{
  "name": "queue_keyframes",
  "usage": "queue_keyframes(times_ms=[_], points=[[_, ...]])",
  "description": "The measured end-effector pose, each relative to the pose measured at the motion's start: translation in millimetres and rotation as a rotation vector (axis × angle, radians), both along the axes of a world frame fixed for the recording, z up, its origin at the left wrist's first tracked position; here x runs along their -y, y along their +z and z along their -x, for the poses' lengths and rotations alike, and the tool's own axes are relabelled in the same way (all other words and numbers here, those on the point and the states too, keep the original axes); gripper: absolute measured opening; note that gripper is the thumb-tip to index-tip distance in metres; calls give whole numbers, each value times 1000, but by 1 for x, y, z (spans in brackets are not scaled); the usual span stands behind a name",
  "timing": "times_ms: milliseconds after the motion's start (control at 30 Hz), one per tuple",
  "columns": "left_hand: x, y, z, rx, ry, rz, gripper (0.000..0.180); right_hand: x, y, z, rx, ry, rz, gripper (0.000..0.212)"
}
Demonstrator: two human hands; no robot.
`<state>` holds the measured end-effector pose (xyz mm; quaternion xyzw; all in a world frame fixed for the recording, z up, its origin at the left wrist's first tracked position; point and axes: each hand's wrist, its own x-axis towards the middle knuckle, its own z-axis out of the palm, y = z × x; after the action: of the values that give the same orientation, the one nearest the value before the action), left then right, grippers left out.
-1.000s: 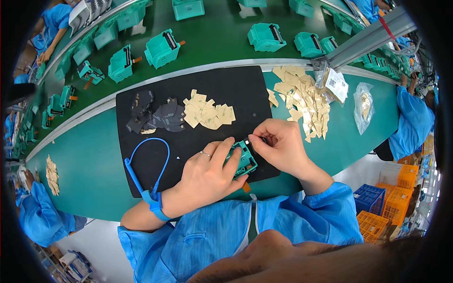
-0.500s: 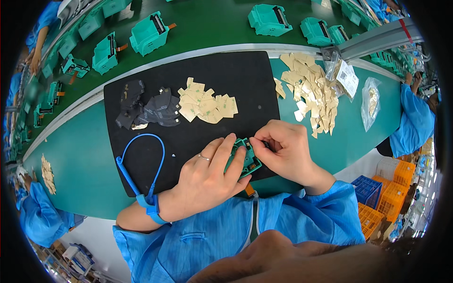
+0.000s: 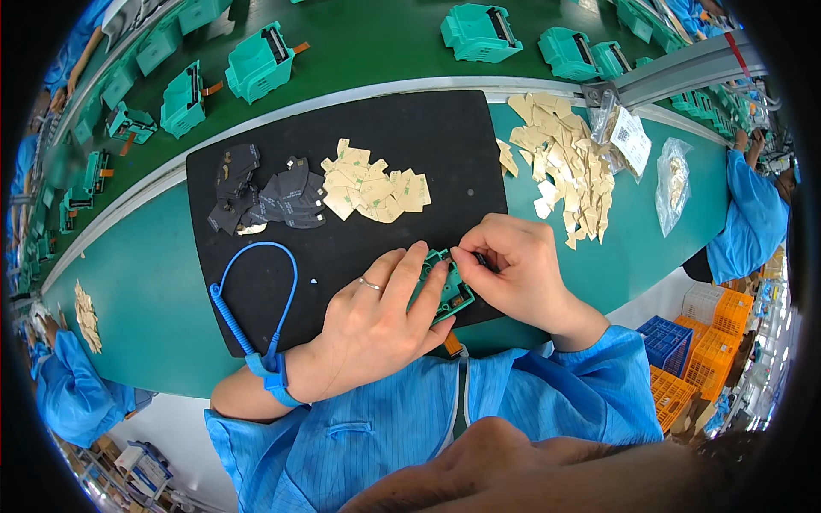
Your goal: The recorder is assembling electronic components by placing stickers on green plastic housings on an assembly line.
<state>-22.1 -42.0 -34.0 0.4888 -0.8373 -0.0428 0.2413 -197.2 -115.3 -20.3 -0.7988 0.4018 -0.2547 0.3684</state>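
Observation:
A green plastic housing (image 3: 456, 297) lies at the front edge of the black mat, partly covered by my hands. An orange flat cable (image 3: 452, 344) sticks out at its near side. My left hand (image 3: 376, 303), with a ring and a blue wrist strap (image 3: 275, 380), holds the housing from the left, fingers laid over it. Thumb and forefinger of my right hand (image 3: 513, 269) are pinched together at the housing's upper right corner. Whatever they grip is hidden; something dark shows beneath the curled fingers.
On the black mat (image 3: 282, 299) lie dark sheet pieces (image 3: 286, 198) and beige adhesive pieces (image 3: 368, 188). More beige pieces (image 3: 569, 171) and plastic bags (image 3: 673, 184) are at right. Green housings (image 3: 259, 64) stand on the belt beyond. Crates (image 3: 714, 350) and co-workers flank the table.
On the belt, the green housings have shifted slightly to the left. My hands and the housing between them stay almost in place, with the right fingertips moving only a little.

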Motion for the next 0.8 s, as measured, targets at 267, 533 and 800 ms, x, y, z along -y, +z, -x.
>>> queue_keyframes(times_ms=[267, 533, 800], points=[[5, 3, -1, -6, -6, -36, 49, 10, -7, 4, -1, 3, -136, 9], [7, 9, -2, -124, -32, -65, 52, 6, 1, 13, 272, -48, -453, 10], [7, -11, -5, -372, -157, 275, 62, -5, 38, 15, 337, 98, -220, 10]])
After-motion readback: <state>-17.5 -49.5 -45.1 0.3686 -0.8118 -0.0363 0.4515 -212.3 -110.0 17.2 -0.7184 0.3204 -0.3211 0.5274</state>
